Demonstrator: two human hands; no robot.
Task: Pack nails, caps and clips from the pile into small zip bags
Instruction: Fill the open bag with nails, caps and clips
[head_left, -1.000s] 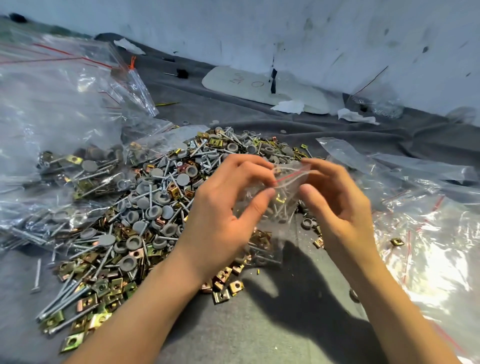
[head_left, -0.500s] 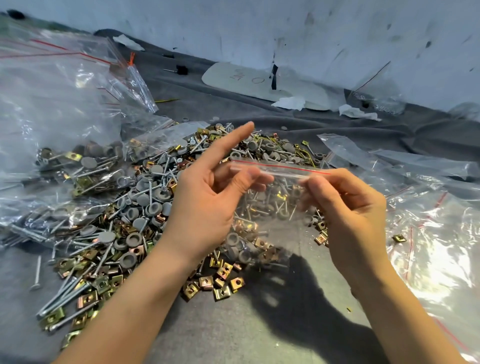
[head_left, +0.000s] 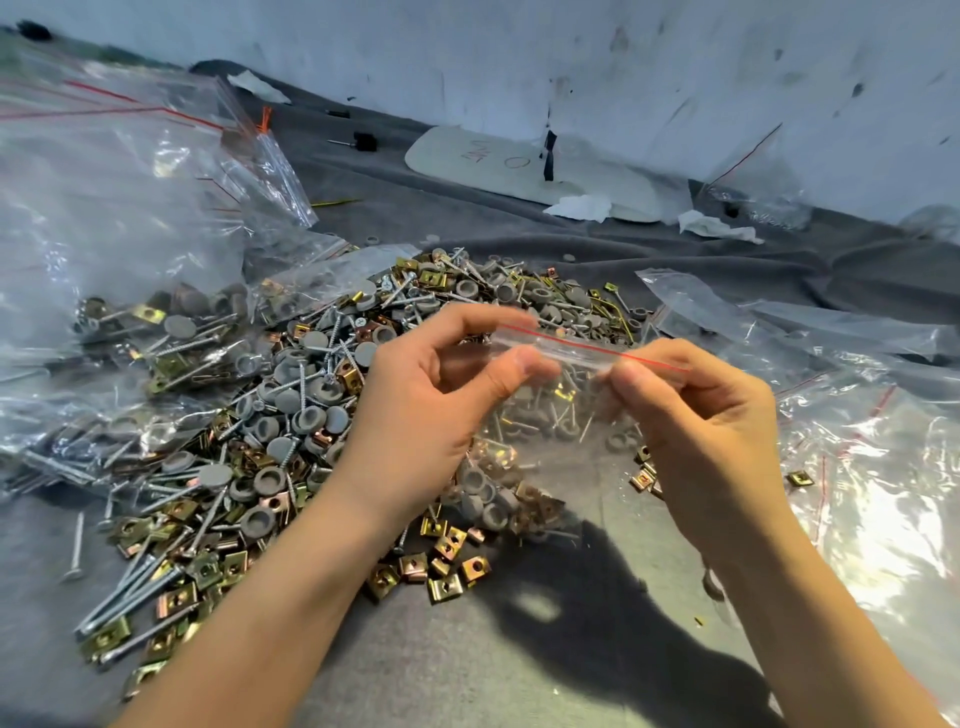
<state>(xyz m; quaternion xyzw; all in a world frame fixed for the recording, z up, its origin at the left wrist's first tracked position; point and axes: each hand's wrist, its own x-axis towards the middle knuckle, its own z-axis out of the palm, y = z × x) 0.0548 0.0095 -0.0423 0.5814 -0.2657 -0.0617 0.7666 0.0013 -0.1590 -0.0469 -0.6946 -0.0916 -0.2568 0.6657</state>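
grey cloth (head_left: 415, 675) | hands (head_left: 415, 415) (head_left: 711, 431) pinch zip bag (head_left: 550, 452); caps (head_left: 485, 506), clips (head_left: 535, 501) inside

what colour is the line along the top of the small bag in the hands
Red, a thin stripe along the zip edge of the clear bag, clearest in the head view.

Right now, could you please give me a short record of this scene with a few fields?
Left hand: pinches the small zip bag at its red-lined top edge
Right hand: pinches the same top edge, further right
Bag contents: grey caps and brass-coloured clips in the bottom
Pile: nails, caps and clips loose on the grey cloth, left of and behind the hands
Left side: filled bags
Right side: clear bags
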